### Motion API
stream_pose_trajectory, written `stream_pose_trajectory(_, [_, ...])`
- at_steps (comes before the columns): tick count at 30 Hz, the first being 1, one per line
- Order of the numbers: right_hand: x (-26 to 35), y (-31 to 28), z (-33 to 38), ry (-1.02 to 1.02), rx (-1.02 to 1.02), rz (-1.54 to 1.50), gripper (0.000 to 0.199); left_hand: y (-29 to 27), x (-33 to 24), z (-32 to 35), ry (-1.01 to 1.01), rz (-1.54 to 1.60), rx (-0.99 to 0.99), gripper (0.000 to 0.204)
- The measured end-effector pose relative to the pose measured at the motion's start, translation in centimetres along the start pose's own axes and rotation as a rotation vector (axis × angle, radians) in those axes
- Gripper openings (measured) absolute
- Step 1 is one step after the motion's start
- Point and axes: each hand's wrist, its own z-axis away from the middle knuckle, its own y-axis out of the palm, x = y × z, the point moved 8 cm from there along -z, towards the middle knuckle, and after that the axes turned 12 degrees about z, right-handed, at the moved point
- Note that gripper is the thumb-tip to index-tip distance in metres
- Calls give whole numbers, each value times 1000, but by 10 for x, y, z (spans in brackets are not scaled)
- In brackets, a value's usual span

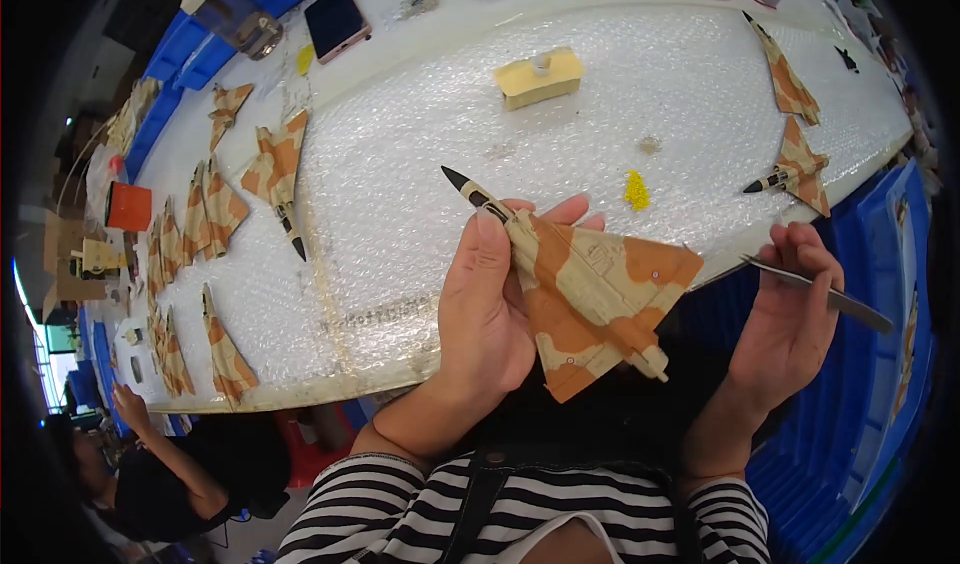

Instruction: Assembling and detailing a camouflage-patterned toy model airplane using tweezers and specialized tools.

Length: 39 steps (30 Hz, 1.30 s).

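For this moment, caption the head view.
Left hand holds a camouflaged model jet; right hand grips tweezers.

A white counter [450, 39] carries a sheet of bubble wrap [560, 144]. On the wrap lie a yellow sponge block [540, 77], a small yellow scrap [636, 190] and camouflaged model jets: several at the left [275, 169], two at the right [795, 169]. A phone [336, 22] lies on the bare counter beyond the wrap
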Motion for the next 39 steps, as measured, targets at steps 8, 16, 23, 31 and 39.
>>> stream_pose_trajectory(8, [-32, 21, 57, 460, 227, 105, 22, 35, -13, 8, 294, 45, -27, 25])
stream_pose_trajectory(16, [-21, 1, 41, 642, 296, -419, 22, 84, 13, 32, 789, -467, 332, 38])
stream_pose_trajectory(23, [1, -13, 2, 583, 510, -522, 18, 63, 39, 14, -230, -271, 410, 52])
stream_pose_trajectory(31, [-10, 30, -11, 578, 592, -338, 22, 59, 14, 31, -340, -485, 452, 64])
stream_pose_trajectory(39, [-38, 85, -61, 178, 449, 290, 20, 35, -50, 17, 147, -44, 400, 54])
